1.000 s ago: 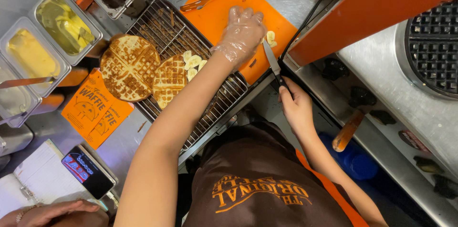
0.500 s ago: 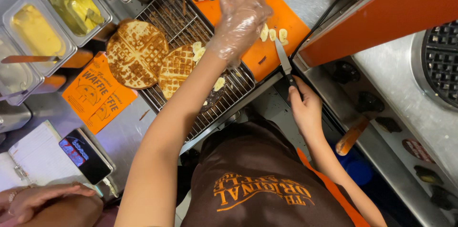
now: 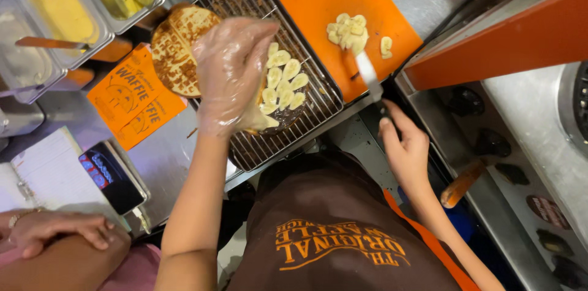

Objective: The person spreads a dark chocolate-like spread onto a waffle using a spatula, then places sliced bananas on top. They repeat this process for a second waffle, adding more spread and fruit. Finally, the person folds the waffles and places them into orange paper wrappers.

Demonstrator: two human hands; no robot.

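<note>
Left hand (image 3: 231, 70), in a clear plastic glove, hovers fingers-down over the wire cooling rack (image 3: 318, 98), loosely cupped at the pale banana slices (image 3: 282, 80) laid across a round golden waffle (image 3: 184, 46). Right hand (image 3: 404, 147), its grip closed on the knife (image 3: 369, 74), keeps the blade parked at the orange cutting board (image 3: 331, 9) on the counter.

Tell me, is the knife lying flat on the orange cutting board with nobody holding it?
No, the right hand grips the knife.

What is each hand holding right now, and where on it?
Right hand holds the knife by its dark handle. Gloved left hand hovers over the banana-topped waffle; any grip is hidden.
</note>
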